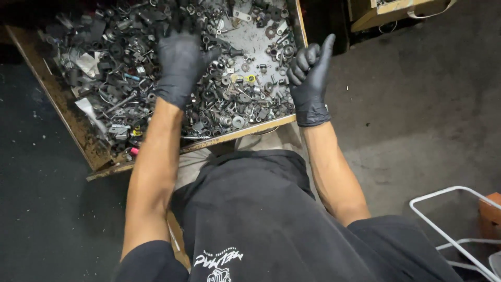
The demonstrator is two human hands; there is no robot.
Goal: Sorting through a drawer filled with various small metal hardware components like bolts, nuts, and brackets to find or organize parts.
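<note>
Both my hands wear black gloves. My left hand (180, 65) reaches into an open wooden drawer (237, 133), fingers spread down among a heap of dark metal bolts, nuts and washers (235, 96); whether it grips a piece is hidden. My right hand (309, 78) hovers at the drawer's right front corner, fingers curled shut and the thumb sticking up, with nothing visible in it. A yellow-ringed small part (251, 79) lies between the two hands.
The drawer's left side holds bigger black parts and scraps (104, 57). A grey concrete floor (417, 115) spreads to the right. A white wire frame (454, 230) stands at the lower right beside an orange block (490, 214). Another wooden box (386, 13) sits at top right.
</note>
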